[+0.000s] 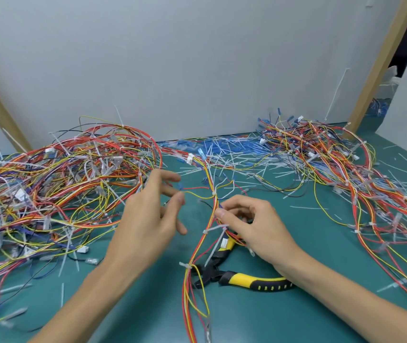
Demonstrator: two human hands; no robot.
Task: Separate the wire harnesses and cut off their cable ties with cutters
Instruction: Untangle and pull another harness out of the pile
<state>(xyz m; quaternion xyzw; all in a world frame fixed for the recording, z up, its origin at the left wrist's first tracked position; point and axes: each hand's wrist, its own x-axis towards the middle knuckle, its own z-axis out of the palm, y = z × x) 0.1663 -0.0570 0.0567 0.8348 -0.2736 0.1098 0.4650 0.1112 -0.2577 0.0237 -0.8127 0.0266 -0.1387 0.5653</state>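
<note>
The right hand (pixel 254 224) pinches a red, yellow and orange wire harness (pixel 211 180) between thumb and curled fingers. The left hand (pixel 148 219) has its fingers spread. Yellow-and-black-handled cutters (pixel 254 281) lie on the green table (pixel 303 246).

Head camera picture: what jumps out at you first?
A tangled left heap of red, yellow and orange wires and a similar right heap lie on the green table. Between them, the right hand pinches a thin red-and-yellow wire harness, with yellow-and-black cutters lying near its wrist.
</note>
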